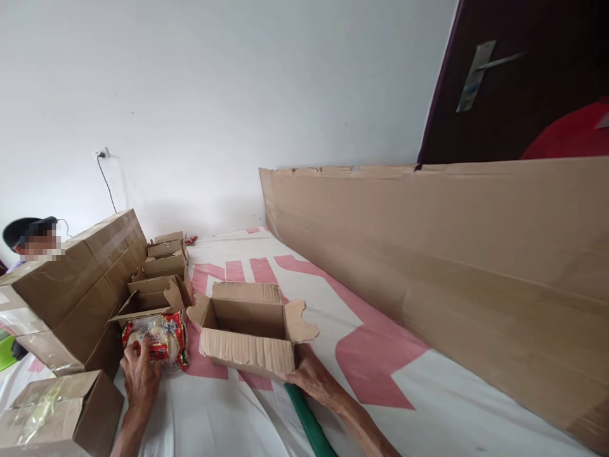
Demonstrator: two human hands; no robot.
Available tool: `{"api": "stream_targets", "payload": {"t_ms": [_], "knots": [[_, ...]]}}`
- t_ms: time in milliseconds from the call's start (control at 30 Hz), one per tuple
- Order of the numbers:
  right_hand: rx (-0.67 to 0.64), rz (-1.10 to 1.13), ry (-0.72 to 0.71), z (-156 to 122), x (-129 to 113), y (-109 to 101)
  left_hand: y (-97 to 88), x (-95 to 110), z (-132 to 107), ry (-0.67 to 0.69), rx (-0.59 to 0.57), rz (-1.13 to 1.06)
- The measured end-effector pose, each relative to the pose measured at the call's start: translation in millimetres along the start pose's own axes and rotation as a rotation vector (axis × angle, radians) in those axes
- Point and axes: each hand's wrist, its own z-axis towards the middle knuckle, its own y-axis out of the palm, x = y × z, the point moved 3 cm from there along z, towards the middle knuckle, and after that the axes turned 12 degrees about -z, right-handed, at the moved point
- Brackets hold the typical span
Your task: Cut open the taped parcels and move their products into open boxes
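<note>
Right hand (pixel 311 373) grasping carton (pixel 245 351) | long axis crosswise, mouth up | left hand (pixel 141 376) on packet (pixel 170 338), grip unclear

Packing room, indoor, small and plainly furnished; whether it is part of a home or of a workshop cannot be told. Packing use is shown by taped cartons (pixel 85 279) stacked in a block, a row of open cartons (pixel 164 265), a single open carton (pixel 245 355) and a printed food packet (pixel 177 333). The work surface is covered by a white cloth (pixel 204 412) with pink-red shapes and edged by a long cardboard panel (pixel 428 241). Ordinary-room fittings: white wall (pixel 228 82), wall socket (pixel 101 153), dark door (pixel 518 95) with lever handle (pixel 476 76).
</note>
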Motion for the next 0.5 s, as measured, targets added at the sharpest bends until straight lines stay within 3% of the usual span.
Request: {"api": "stream_targets", "payload": {"t_ms": [500], "knots": [[-0.039,0.019,0.081,0.1,-24.8,-8.1,24.6,10.9,30.3,-0.022,0.004,0.022]]}}
